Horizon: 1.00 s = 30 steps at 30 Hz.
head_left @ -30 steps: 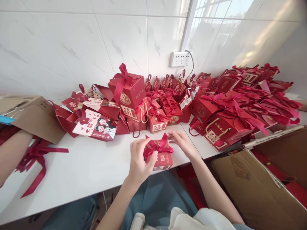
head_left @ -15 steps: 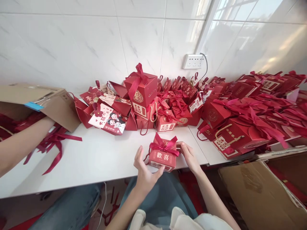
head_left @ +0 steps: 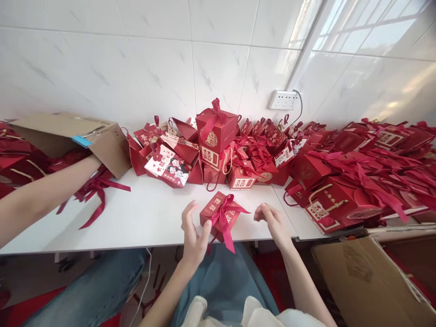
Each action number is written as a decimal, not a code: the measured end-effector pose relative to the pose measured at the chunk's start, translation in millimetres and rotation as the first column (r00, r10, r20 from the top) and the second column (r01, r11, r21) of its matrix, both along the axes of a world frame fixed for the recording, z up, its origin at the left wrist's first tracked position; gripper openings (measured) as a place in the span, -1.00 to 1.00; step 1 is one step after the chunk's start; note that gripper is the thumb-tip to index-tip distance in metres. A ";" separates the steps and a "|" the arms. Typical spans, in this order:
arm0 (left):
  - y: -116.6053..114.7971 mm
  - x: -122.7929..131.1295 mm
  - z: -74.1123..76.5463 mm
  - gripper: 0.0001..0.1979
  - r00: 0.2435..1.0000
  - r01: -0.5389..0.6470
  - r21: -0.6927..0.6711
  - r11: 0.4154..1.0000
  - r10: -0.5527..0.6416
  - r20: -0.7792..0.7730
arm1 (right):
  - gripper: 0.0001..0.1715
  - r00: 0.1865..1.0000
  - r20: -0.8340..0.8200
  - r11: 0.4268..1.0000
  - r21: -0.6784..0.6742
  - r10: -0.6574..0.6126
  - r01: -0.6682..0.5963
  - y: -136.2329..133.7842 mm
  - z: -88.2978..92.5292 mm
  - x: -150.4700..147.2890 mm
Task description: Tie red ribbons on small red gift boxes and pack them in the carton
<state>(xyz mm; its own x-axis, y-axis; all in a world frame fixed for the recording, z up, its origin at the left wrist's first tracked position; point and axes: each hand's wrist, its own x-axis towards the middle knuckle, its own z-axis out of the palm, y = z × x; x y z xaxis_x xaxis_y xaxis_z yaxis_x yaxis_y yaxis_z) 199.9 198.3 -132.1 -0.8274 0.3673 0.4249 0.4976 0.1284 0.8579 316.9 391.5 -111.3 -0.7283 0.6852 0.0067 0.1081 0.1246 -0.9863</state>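
A small red gift box (head_left: 218,210) tied with a crimson ribbon bow (head_left: 227,215) is turned at an angle by the front edge of the white table. My left hand (head_left: 195,234) is at its left side, fingers apart, the thumb overlapping the box's near left corner. Whether that thumb presses on it, I cannot tell. Off to the right, my right hand (head_left: 272,222) is apart from the box with loosely bent fingers and nothing seen in them. One ribbon tail points toward it. Behind stand a taller red box (head_left: 218,127) on a stack and a white-fronted printed box (head_left: 168,168).
Many red ribboned boxes (head_left: 350,190) crowd the right side of the table. At left, another person's arm (head_left: 57,193) reaches beneath a cardboard carton (head_left: 112,150), beside loose ribbons (head_left: 98,190). A brown carton (head_left: 361,272) stands low at right. A power strip (head_left: 284,100) is on the wall.
The small box has turned, its bow now toward the right and front. My right hand has come away from it, and my left hand stays beside it. The view has shifted.
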 end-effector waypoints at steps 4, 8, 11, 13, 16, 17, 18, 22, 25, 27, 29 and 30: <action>5.3 -2.7 18.6 -0.74 0.996 0.090 0.010 0.996 -0.090 0.021 | -0.39 0.986 0.076 0.989 -0.002 0.150 -0.150 -8.9 6.3 -19.5; 13.6 -11.9 36.7 -0.82 0.968 0.249 -0.143 0.958 -0.252 -0.009 | -0.40 0.977 0.081 0.981 -0.006 0.195 -0.196 -16.2 10.0 -22.5; 20.1 -27.6 43.0 -0.82 0.923 0.368 -0.247 0.896 -0.384 -0.015 | -0.45 0.974 0.070 0.977 -0.019 0.214 -0.213 -21.9 10.2 -15.6; 24.9 -41.2 45.3 -0.83 0.881 0.449 -0.274 0.850 -0.472 -0.019 | -0.50 0.971 0.072 0.974 -0.023 0.228 -0.227 -27.9 8.6 -9.1; 31.7 -59.7 49.0 -0.84 0.793 0.583 -0.286 0.760 -0.609 0.000 | -0.58 0.956 0.103 0.961 0.011 0.273 -0.276 -35.5 6.0 1.2; 33.0 -64.1 50.4 -0.84 0.768 0.614 -0.288 0.735 -0.641 0.002 | -0.60 0.947 0.127 0.953 0.032 0.295 -0.301 -35.7 6.0 4.9; 33.4 -67.1 51.7 -0.83 0.755 0.628 -0.287 0.724 -0.656 -0.002 | -0.62 0.932 0.159 0.941 0.051 0.324 -0.336 -34.1 6.6 8.7; 23.4 -64.3 53.6 -0.74 0.876 0.471 -0.199 0.859 -0.481 -0.004 | -0.58 0.898 0.263 0.915 0.104 0.353 -0.391 -10.8 16.1 20.7; 10.9 -50.5 50.1 -0.76 0.965 0.238 -0.179 0.955 -0.210 0.159 | -0.44 0.963 0.232 0.965 0.187 0.137 -0.182 8.2 26.4 13.6; 6.6 -40.6 46.5 -0.67 0.948 0.212 -0.233 0.949 -0.141 0.287 | -0.41 0.967 0.247 0.966 0.230 0.062 -0.121 12.3 32.0 -2.5; 7.5 -32.9 42.9 -0.61 0.918 0.249 -0.246 0.937 -0.147 0.368 | -0.40 0.953 0.287 0.955 0.245 0.093 -0.167 9.5 34.8 -23.3; 9.4 -30.1 41.4 -0.60 0.907 0.255 -0.228 0.939 -0.151 0.393 | -0.39 0.947 0.296 0.952 0.234 0.124 -0.197 6.6 35.0 -33.4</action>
